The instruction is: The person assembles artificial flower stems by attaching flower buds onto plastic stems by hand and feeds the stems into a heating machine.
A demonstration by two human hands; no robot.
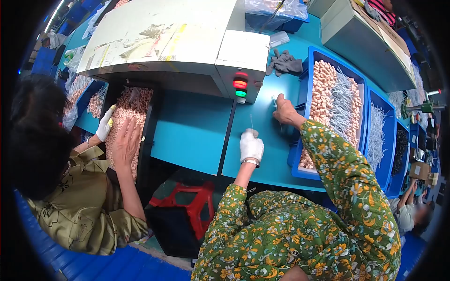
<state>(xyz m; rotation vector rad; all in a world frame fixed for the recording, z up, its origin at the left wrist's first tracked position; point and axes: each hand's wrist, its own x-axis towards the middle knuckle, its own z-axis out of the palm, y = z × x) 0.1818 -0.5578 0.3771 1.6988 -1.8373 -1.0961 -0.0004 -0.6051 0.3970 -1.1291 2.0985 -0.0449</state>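
Observation:
My left hand (251, 146), in a white glove, is closed over the teal tabletop. A thin pale wire-like piece (251, 122) sticks up from its fingertips. To the right, my bare right hand (287, 112) is pinched beside the blue bin's left wall. A small thin pale piece (274, 100) shows at its fingertips, too small to name exactly. The blue bin (304, 89) holds heaps of small pinkish-tan parts (323, 77) with a band of thin silvery pieces (344, 103) between them.
A white machine housing (154, 33) with a red and green signal light (240, 84) stands ahead. Grey gloves (284, 62) lie behind my right hand. A co-worker (79, 201) at left reaches into a dark tray (151, 122). A red stool (199, 210) stands below; more blue bins (368, 126) are at right.

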